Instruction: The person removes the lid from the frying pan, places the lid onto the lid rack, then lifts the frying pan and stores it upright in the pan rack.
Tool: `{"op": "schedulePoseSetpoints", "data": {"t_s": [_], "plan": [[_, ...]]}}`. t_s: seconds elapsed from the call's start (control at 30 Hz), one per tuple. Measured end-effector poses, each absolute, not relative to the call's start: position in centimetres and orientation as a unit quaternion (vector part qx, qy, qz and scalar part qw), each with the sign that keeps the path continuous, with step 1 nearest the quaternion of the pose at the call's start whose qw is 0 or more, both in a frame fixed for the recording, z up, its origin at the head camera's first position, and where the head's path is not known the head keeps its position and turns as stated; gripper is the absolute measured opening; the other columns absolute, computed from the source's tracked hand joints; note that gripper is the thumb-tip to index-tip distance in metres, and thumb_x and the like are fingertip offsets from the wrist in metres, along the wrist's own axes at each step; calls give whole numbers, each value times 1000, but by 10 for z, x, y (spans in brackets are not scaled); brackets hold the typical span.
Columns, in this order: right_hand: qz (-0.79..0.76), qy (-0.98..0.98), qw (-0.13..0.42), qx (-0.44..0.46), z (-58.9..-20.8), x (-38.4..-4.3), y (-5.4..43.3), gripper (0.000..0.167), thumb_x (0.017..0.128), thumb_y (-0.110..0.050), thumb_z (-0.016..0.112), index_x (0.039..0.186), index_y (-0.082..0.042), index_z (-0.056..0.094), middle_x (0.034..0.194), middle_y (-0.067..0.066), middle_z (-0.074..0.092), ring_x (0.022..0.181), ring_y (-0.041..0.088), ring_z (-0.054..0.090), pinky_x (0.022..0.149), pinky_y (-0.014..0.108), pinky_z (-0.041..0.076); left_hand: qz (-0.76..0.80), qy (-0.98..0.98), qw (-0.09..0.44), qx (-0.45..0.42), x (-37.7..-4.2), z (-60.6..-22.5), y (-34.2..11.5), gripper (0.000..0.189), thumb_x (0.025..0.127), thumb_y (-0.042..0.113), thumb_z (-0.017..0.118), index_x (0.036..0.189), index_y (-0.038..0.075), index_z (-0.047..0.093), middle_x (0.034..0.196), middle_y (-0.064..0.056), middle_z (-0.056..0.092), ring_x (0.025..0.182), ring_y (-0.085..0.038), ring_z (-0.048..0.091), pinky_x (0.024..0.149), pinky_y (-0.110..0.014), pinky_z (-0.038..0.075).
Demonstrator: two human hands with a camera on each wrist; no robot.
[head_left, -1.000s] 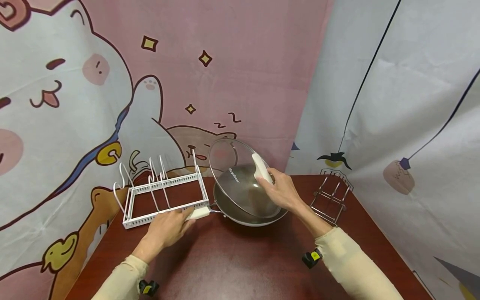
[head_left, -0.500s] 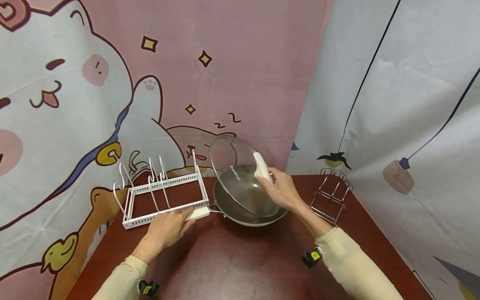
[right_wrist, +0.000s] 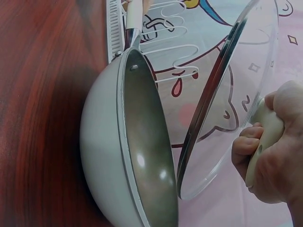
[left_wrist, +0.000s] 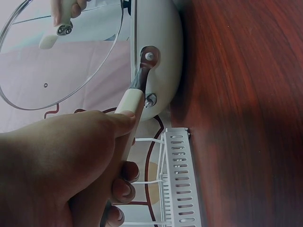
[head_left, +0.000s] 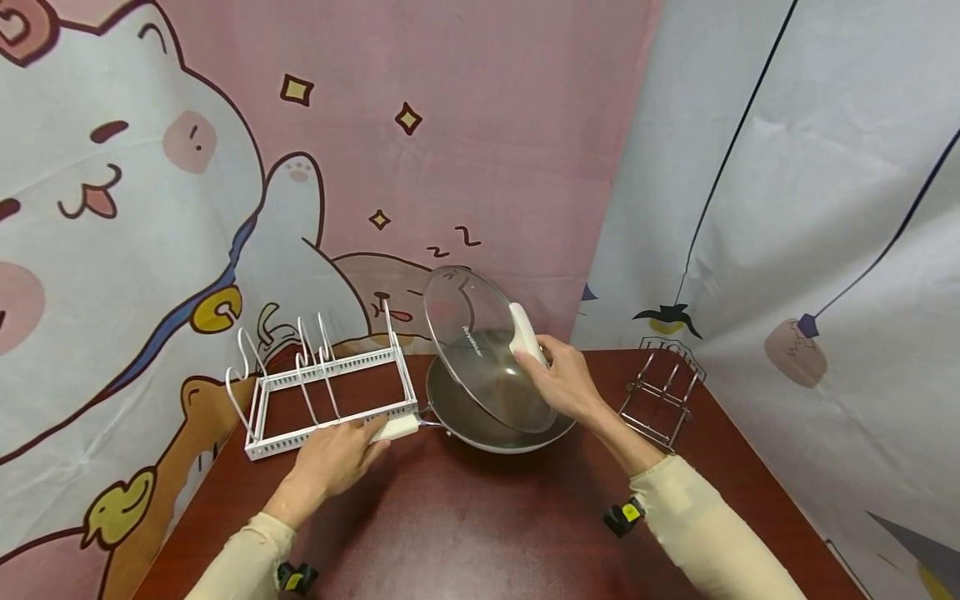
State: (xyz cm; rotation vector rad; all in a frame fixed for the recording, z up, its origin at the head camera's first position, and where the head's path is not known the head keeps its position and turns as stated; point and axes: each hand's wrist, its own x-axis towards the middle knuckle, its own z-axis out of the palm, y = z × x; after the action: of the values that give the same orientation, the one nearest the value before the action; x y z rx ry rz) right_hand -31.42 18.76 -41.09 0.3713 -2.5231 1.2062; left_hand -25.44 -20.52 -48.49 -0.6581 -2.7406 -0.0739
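Observation:
A deep pan (right_wrist: 102, 137), white outside and grey-brown inside, stands on the table (head_left: 480, 525). My left hand (head_left: 337, 457) grips its cream handle (left_wrist: 130, 101), fingers curled round it in the left wrist view. My right hand (head_left: 562, 379) holds the cream knob (right_wrist: 271, 135) of a round glass lid (head_left: 480, 367). The lid is tilted steeply over the pan, its left side raised high and its lower edge close to the pan's right side. Through the glass the pan's inside shows. In the right wrist view a wide gap lies between lid and pan rim toward the handle.
A white wire rack (head_left: 330, 408) with upright loops stands left of the pan, right beside the handle and left hand. A small chrome wire rack (head_left: 660, 400) stands at the right, near the right forearm. A patterned cloth (head_left: 525, 150) hangs close behind the table.
The lid has tilted up further, its left edge rising and shifting slightly right. My left hand and the pan have stayed in place.

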Motion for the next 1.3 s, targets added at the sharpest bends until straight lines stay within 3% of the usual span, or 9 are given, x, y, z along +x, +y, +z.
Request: {"op": "schedulePoseSetpoints", "data": {"t_s": [0.23,1.3], "plan": [[434,-877,161,129,-413,-314,186,41,107,-35,76,136,-6,76,117,19,85,95,28,74,79,35,55,-20,-959,165,-228,-254,-486,-205,29,107,38,77,128,19,70,87,-11,78,72,-36,77,56,-50,54],[513,-841,135,109,-416,-317,189,38,109,-34,76,131,-3,78,98,19,83,81,15,66,72,27,52,-27,-961,157,-225,-254,-484,-205,30,108,38,75,131,20,70,88,-11,79,73,-36,77,54,-50,53]]}}
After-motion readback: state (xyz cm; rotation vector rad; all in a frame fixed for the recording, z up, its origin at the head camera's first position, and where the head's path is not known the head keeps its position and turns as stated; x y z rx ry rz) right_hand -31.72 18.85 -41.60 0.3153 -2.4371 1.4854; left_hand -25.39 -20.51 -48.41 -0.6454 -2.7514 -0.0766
